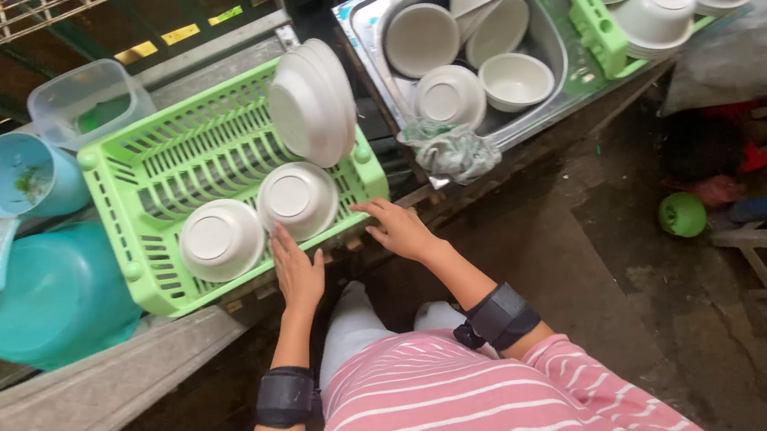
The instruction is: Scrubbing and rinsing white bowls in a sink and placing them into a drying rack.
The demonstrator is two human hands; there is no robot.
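Two spread hands, left hand (297, 273) and right hand (399, 229), rest empty on near rim of green dish basket (153, 166); slotted plastic likely light, flexible, best gripped at rim; stacked white bowls (299, 200) inside look breakable.

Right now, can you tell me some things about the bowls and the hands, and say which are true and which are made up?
1. Both hands rest on the near edge of the green basket. True: the left hand and the right hand touch its rim.
2. The two bowls at the front of the basket sit right side up. False: they lie upside down.
3. The sink holds several white bowls. True.
4. The left hand is holding a cup. False: it holds nothing.
5. A crumpled cloth lies at the sink's near edge. True.
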